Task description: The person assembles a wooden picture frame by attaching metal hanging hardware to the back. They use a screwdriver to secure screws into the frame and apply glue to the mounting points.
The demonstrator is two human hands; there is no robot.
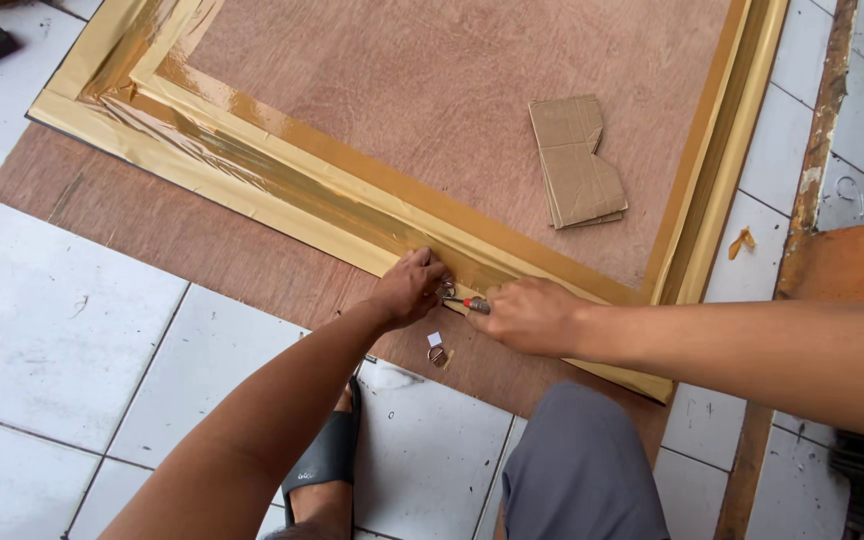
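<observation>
Nearest the viewer, a knee in grey cloth [577, 470] and a foot in a black sandal [324, 462] rest on the white tiled floor [52, 330]; the person seems to crouch at the near edge of the work.

Just beyond the knee, small metal ring hangers [438, 355] lie loose on a bare plywood sheet [152, 230], close to both hands, likely kept within easy reach.

The left hand [407, 288] presses down on the near rail of a gold picture frame [252, 165], which lies face down on the sheet. Its fingers are curled together and pinch what looks like a small metal fitting [447, 290] against the rail, apparently to keep it from shifting.

Just to the right, the right hand [532, 315] is closed in a fist around a red-handled screwdriver [474, 304]. The tip points left at the fitting and lies low, nearly flat to the frame, so the two hands almost touch over that one spot.

Farther off, a folded piece of brown cardboard [577, 160] sits on the frame's brown backing board [452, 90], well apart from the hands. At the far right lies a strip of worn timber [817, 150].
</observation>
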